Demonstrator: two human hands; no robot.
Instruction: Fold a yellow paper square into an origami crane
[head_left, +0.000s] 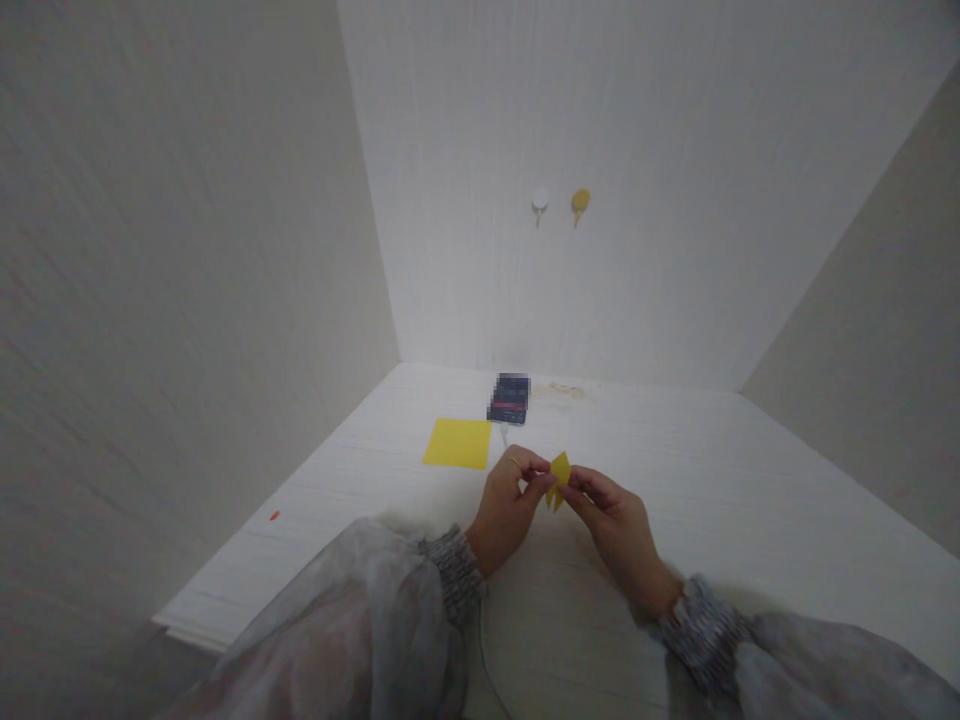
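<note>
A small folded yellow paper piece (559, 478) is held above the white table (735, 490) between both hands. My left hand (510, 505) pinches its left side with curled fingers. My right hand (611, 520) pinches its right side with thumb and fingertips. Both wrists wear grey knit cuffs under loose pale sleeves. A flat yellow paper square (458, 443) lies on the table just beyond my left hand.
A dark phone-like device (510, 398) with a white cable lies at the back of the table by the wall. Two small hooks, one white (539, 203) and one yellow (580, 203), stick to the back wall. A tiny red speck (274, 515) sits near the left edge.
</note>
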